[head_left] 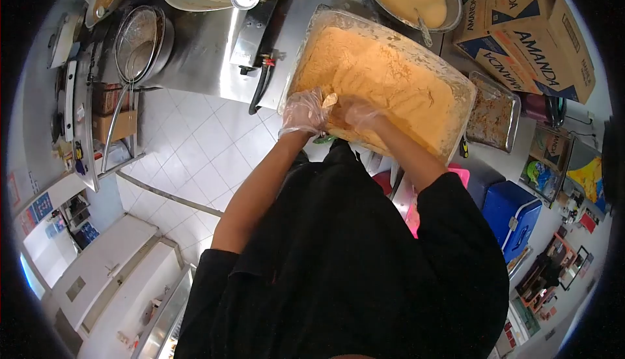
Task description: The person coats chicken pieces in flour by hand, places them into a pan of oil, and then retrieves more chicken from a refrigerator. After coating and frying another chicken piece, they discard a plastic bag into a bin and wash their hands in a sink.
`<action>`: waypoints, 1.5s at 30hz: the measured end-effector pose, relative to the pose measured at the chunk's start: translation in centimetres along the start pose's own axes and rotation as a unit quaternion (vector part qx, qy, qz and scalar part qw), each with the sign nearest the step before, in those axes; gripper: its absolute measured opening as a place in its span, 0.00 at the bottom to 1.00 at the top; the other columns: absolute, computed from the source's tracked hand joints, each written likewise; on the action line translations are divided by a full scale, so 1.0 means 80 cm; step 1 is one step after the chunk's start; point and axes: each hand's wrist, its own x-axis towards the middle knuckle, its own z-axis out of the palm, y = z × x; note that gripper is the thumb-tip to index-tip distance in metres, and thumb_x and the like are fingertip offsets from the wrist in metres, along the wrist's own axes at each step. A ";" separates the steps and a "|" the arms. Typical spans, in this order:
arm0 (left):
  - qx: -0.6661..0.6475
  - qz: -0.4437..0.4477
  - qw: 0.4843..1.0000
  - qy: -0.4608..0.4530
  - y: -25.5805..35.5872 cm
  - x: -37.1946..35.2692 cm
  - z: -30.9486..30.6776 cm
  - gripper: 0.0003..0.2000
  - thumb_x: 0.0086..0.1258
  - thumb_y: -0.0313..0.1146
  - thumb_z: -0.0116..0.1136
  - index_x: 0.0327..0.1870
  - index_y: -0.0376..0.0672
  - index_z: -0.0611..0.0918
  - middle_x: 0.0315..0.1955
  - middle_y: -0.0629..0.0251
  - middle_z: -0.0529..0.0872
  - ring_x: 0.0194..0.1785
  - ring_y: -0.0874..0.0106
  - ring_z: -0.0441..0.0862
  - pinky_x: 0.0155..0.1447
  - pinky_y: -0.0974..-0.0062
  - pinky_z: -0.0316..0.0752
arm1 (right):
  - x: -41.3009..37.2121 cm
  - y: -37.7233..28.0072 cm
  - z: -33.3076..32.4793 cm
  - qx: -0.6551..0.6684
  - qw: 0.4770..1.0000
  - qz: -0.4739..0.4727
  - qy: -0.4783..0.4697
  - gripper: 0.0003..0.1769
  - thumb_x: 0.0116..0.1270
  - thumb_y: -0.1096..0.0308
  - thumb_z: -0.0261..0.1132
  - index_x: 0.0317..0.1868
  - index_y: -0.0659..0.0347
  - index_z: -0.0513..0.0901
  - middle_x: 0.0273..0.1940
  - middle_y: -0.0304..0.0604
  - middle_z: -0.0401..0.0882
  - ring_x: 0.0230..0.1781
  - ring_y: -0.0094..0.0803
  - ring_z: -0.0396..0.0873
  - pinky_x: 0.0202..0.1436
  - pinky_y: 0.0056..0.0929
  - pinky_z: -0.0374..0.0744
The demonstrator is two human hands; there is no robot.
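The gloved left hand grips a coated piece in the tub's near-left corner; the blurred right hand's grip I cannot tell. Brisk tossing could spill breading overboard.

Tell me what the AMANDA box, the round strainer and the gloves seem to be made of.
AMANDA box: matte brown cardboard, judging by its printed, creased panels.
Round strainer: probably metal, silvery, with fine wire mesh.
Gloves: apparently thin, glossy clear plastic, see-through and wrinkled; exact type unclear.
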 end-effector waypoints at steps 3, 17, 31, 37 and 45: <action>0.002 0.032 0.999 0.031 -0.001 0.001 -0.001 0.22 0.73 0.55 0.47 0.45 0.43 0.82 0.38 0.46 0.85 0.46 0.47 0.82 0.52 0.52 0.75 | -0.058 -0.035 -0.119 0.135 0.987 0.064 -0.054 0.18 0.71 0.58 0.54 0.53 0.58 0.79 0.55 0.54 0.78 0.53 0.46 0.78 0.56 0.45 0.76; 0.023 0.042 0.999 -0.010 0.001 0.003 -0.006 0.23 0.72 0.54 0.48 0.47 0.40 0.80 0.36 0.47 0.85 0.44 0.49 0.83 0.51 0.54 0.75 | -0.097 0.044 -0.038 0.246 0.937 0.209 -0.133 0.36 0.70 0.37 0.53 0.58 0.63 0.78 0.50 0.61 0.82 0.52 0.52 0.81 0.56 0.47 0.76; 0.023 0.042 0.999 -0.017 0.008 0.002 -0.022 0.20 0.67 0.48 0.54 0.46 0.38 0.79 0.38 0.47 0.85 0.45 0.51 0.83 0.52 0.55 0.76 | -0.078 -0.044 -0.026 0.137 0.968 0.207 0.030 0.33 0.67 0.44 0.58 0.59 0.66 0.78 0.50 0.61 0.82 0.54 0.51 0.81 0.56 0.44 0.77; 0.017 0.047 0.999 -0.009 0.003 0.000 -0.013 0.21 0.69 0.51 0.52 0.47 0.38 0.79 0.37 0.48 0.86 0.45 0.51 0.84 0.52 0.55 0.76 | -0.088 0.081 -0.028 0.414 0.888 0.144 0.141 0.35 0.68 0.45 0.59 0.64 0.64 0.75 0.50 0.58 0.83 0.49 0.49 0.81 0.56 0.43 0.77; 0.006 0.017 0.998 -0.057 0.010 0.002 -0.024 0.22 0.71 0.52 0.48 0.47 0.39 0.79 0.37 0.48 0.86 0.46 0.52 0.84 0.53 0.56 0.75 | -0.076 -0.042 -0.015 -0.029 0.979 0.172 0.102 0.28 0.68 0.63 0.58 0.68 0.60 0.69 0.57 0.61 0.79 0.57 0.53 0.78 0.62 0.48 0.72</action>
